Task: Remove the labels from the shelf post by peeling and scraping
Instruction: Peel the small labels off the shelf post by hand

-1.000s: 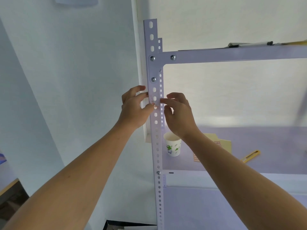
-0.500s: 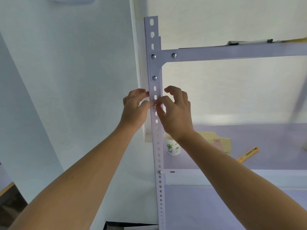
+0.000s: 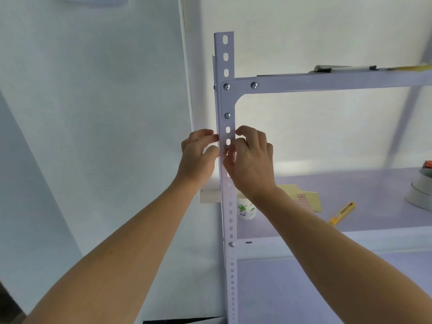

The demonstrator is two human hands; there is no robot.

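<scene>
At frame centre, the white perforated shelf post (image 3: 225, 101) stood upright; both hands, left hand (image 3: 197, 157) and right hand (image 3: 251, 162), pinched a small, blurred label remnant (image 3: 225, 149) on its face.

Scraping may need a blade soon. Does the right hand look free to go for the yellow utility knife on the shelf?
Probably yes. The right hand holds no tool, and the yellow utility knife lies in the open on the shelf with nothing on it.
</scene>
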